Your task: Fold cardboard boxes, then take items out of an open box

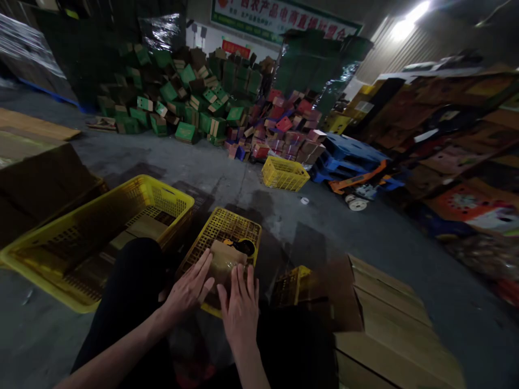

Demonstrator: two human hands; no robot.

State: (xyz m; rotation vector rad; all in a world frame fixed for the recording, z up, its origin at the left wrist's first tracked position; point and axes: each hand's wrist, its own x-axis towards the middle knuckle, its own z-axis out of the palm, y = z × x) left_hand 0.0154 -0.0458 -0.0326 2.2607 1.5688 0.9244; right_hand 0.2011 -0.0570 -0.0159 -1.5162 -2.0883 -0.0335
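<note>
A small brown cardboard box [224, 258] rests on an upturned yellow plastic crate [231, 219] between my knees. Shiny clear tape shows on its near right part. My left hand [188, 286] lies along the left side of the box, fingers stretched out. On the right side, my right hand [241, 302] touches the box with its fingers extended and the thumb apart. Just behind the box, on the crate, lies a tape dispenser [243, 247] in black and yellow, partly covered by the box.
At left stands a large yellow crate [170, 194] with flat cardboard boxes inside. Flattened cardboard [397, 319] is stacked at right. Farther off are another yellow crate [286, 174], piled green boxes [186, 132], blue pallets [344, 154] and an orange pallet jack [357, 178].
</note>
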